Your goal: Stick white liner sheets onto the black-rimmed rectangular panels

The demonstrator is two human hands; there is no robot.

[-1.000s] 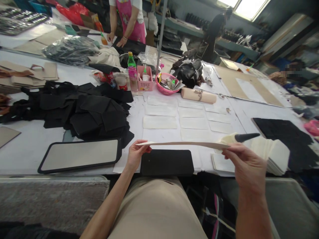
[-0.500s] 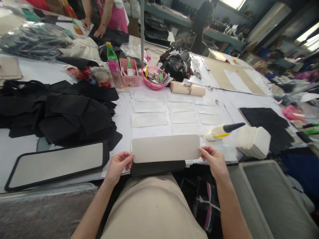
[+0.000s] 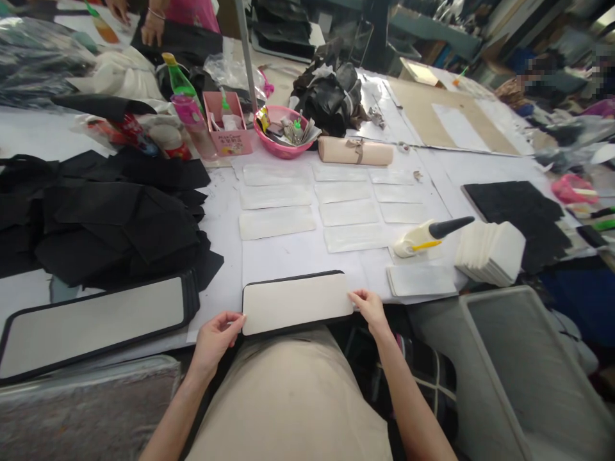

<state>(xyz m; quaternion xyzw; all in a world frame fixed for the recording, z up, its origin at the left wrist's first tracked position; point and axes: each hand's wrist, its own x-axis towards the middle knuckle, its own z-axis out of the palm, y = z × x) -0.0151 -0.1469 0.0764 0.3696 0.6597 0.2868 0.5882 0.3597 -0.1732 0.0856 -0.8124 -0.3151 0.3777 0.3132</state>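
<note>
A pale grey board (image 3: 296, 303) with rounded corners lies over a black piece (image 3: 307, 276) at the table's front edge. The black shows as a thin rim along the board's far and near sides. My left hand (image 3: 218, 334) pinches the board's left end between thumb and fingers. At the opposite end, my right hand (image 3: 369, 308) pinches the right edge. To the left rests a stack of black-bordered grey panels (image 3: 96, 325). Beyond the board, several translucent white strips (image 3: 277, 222) lie in rows on the white table.
A glue bottle with a dark nozzle (image 3: 414, 238) stands by a stack of white pads (image 3: 487, 253). Black cut pieces (image 3: 115, 224) are heaped at left. Farther back are a pink basket (image 3: 283, 151), a pink box (image 3: 233, 142) and a co-worker's hand (image 3: 152, 27). A grey bin (image 3: 490, 346) is at right.
The board has come down and toward me, from above the table onto the black piece. Both hands moved with it. The view has shifted, and a strip stack near the glue bottle is uncovered.
</note>
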